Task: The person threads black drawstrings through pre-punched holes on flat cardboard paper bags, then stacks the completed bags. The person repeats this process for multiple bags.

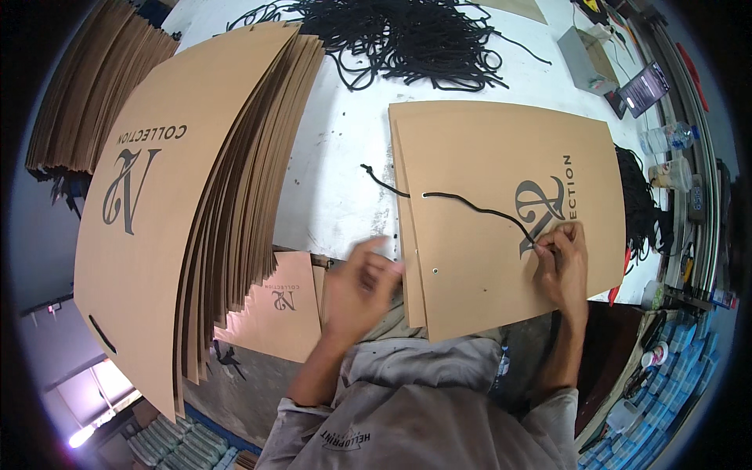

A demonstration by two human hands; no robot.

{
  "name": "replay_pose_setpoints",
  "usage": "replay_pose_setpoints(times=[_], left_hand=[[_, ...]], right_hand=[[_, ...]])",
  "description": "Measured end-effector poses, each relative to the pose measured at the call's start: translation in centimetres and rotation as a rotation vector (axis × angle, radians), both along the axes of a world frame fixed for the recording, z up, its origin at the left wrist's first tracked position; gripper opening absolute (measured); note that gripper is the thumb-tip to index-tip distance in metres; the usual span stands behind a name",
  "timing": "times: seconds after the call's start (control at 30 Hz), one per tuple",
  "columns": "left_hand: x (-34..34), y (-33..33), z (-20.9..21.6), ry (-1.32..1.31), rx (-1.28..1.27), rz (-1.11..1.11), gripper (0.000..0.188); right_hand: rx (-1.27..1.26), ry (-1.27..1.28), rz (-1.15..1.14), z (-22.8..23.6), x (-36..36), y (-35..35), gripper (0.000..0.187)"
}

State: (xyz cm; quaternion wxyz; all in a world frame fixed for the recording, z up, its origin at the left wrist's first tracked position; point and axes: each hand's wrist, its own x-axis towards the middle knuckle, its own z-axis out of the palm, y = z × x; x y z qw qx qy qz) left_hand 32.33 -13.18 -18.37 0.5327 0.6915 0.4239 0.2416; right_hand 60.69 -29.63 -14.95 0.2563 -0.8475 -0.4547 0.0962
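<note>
A flat brown paper bag [486,290] with dark printing lies on the white table in front of me, its lower edge jutting over the table's near edge. Two small holes sit near its left side. Through the upper hole runs a black cord [478,207], whose knotted end sticks out past the bag's left edge. My right hand [565,262] pinches the cord's other end above the bag. My left hand [363,286] hovers beside the bag's left edge, near the lower hole; motion blurs its fingers.
A thick stack of brown bags [157,258] stands at left, with another stack [98,86] behind it. A heap of black cords [399,39] lies at the back. Along the right are a grey box [583,63], a phone [646,90], a plastic bottle [670,138] and more cords [638,200].
</note>
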Motion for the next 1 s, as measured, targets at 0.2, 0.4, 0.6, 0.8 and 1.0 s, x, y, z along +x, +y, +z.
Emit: replay_pose_setpoints(times=[0.2,0.4,0.6,0.8,1.0], left_hand=[[3.0,-2.9,0.6,-0.020,-0.169,-0.063,0.045],[2.5,-1.1,-0.1,-0.222,-0.317,-0.117,0.030],[1.9,-1.0,0.1,-0.367,-0.504,-0.185,0.033],[2.2,-0.9,0.0,-0.396,-0.547,-0.234,0.039],[1.9,-1.0,-0.5,-0.204,-0.268,-0.146,0.038]], right_hand=[[0.406,1.045,-0.226,-1.1,-8.0,1.9,0.012],[0.491,0.921,0.013,-3.2,-11.1,3.3,0.013],[0.567,0.712,0.051,-3.8,-11.6,3.7,0.008],[0.454,0.627,0.061,-4.0,-11.7,3.9,0.010],[0.543,0.703,0.066,-5.6,-11.0,4.0,0.014]])
